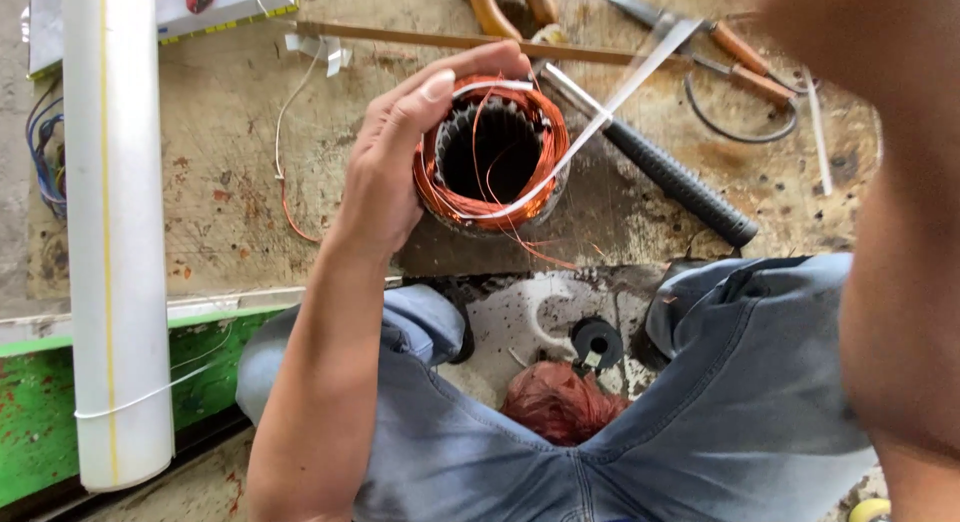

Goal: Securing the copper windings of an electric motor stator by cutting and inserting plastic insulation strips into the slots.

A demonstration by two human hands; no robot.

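Your left hand (385, 172) is closed around the motor stator (492, 157) at upper centre of the frame, thumb across its top rim and fingers wrapped behind it. The stator is held above the workbench (230, 182), open bore facing the camera, with copper winding (535, 132) bunched around the rim. A white tape strip (610, 102) runs from the winding up toward the upper right, pulled taut.

Your right arm fills the right edge of the frame, blurred and close to the lens; the right hand itself is not in view, so its grip cannot be told.

Surroundings: a hammer with a black ribbed handle (680, 182) lies on the bench just beside the stator, partly behind the tape. Pliers with orange grips (510, 7) sit at the top centre; scissors (720, 42) lie at upper right. A white roll (115, 232) stands across the left of the frame, blocking part of the bench. Between your knees, lower centre, lie a tangle of copper wire (560, 402) and a black ring (597, 340).

The bench top is worn, stained and scratched, with a green painted edge (40, 402) at lower left.
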